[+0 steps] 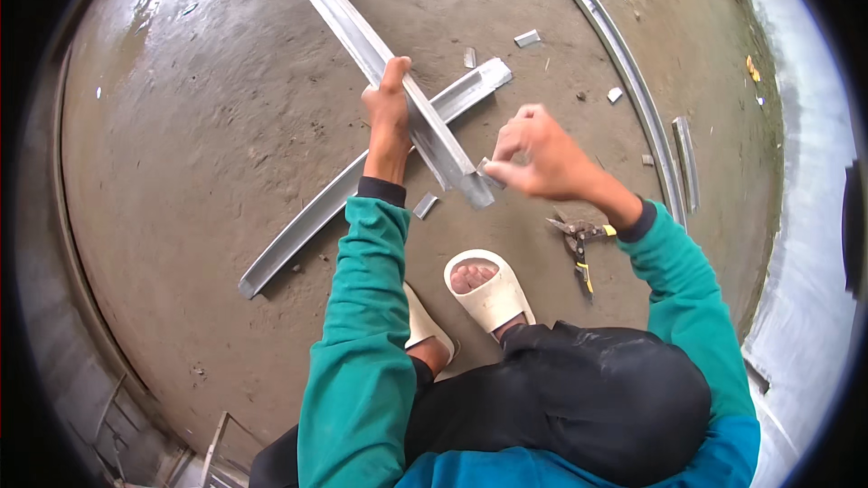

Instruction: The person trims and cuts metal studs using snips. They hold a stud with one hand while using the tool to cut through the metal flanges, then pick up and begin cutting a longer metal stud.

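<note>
My left hand grips a long silver metal channel, which runs from the upper left down toward the centre. My right hand, slightly blurred, is curled beside the channel's lower end, its thumb at a small metal bit; whether it holds that bit is unclear. A second channel lies crosswise on the floor beneath the held one. A small offcut lies below the held end. Tin snips with black and yellow handles lie on the floor below my right hand.
The wet concrete floor has scattered offcuts. A long rail and a short channel lie at the right, near a pale wall. My sandalled feet are below. Metal frames stand at the lower left.
</note>
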`<control>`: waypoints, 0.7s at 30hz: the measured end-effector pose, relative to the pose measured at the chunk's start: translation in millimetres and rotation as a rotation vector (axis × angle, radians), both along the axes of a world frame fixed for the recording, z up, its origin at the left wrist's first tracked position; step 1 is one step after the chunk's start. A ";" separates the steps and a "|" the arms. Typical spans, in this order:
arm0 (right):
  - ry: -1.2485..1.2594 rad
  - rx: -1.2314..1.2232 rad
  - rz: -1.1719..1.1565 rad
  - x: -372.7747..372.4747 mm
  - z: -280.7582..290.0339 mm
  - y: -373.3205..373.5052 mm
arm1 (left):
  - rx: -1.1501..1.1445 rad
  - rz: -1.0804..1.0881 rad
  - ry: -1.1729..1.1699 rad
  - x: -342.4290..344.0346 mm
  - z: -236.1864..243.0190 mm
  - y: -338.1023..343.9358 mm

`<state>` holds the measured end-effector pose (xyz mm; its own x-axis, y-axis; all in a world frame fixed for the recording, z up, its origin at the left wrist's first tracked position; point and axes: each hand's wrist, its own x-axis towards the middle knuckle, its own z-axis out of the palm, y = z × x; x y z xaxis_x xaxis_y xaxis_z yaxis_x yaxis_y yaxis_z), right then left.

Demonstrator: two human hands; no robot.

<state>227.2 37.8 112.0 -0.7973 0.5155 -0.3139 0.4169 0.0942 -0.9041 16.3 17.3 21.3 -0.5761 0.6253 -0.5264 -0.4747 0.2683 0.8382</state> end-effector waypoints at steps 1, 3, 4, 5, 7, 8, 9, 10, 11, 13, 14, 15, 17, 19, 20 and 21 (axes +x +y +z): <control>-0.036 0.592 0.172 -8.0 8.9 -19.7 | -0.027 -0.009 -0.008 2.3 -6.5 -7.3; -0.164 1.377 0.434 -22.5 29.9 -48.1 | -0.027 0.022 -0.026 8.2 0.5 -5.0; -0.168 1.389 0.430 -20.5 29.4 -41.5 | -0.014 0.019 -0.024 5.9 2.1 -4.0; -0.044 1.125 0.333 -15.7 21.3 -29.6 | -0.029 0.009 0.002 -0.6 -1.6 -9.2; 0.164 0.561 0.159 -4.1 9.3 11.5 | -0.053 -0.008 0.008 -20.9 -7.5 -24.6; -0.004 0.541 0.111 14.1 1.9 41.8 | -0.049 -0.028 -0.052 -17.7 -6.0 -23.0; -0.155 0.505 0.063 27.5 -9.6 60.6 | -0.009 -0.040 -0.072 -17.6 -5.2 -23.8; -0.158 0.509 0.064 38.2 -13.6 69.4 | 0.036 -0.052 -0.094 -16.6 -4.5 -22.3; -0.242 0.401 0.006 45.6 -20.2 72.6 | 0.032 -0.054 -0.091 -17.2 -3.2 -23.9; -0.329 0.289 -0.058 64.8 -37.7 75.0 | 0.043 -0.012 -0.135 -14.2 -1.3 -25.6; -0.401 0.272 -0.073 74.8 -47.5 77.5 | 0.050 -0.019 -0.132 -14.1 -1.1 -24.5; -0.473 0.254 -0.090 84.6 -58.2 79.9 | 0.050 -0.042 -0.148 -14.1 -0.6 -25.0; -0.504 0.295 -0.054 91.6 -77.7 79.0 | 0.050 -0.097 -0.131 -24.7 -5.9 -32.6; -0.558 0.328 0.061 98.6 -89.7 84.0 | 0.016 -0.083 -0.010 -25.5 -16.1 -31.5; -0.546 0.325 0.062 101.3 -91.5 89.3 | -0.028 -0.063 0.109 -26.2 -18.3 -33.0; -0.628 0.332 -0.056 104.0 -92.1 95.8 | -0.003 -0.030 0.259 -23.5 -21.9 -32.2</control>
<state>331.2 133.6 19.9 -0.4864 0.6989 -0.5243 0.8621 0.2861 -0.4183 -7.3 -14.9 -0.6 -0.6728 0.6431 -0.3656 -0.2363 0.2814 0.9300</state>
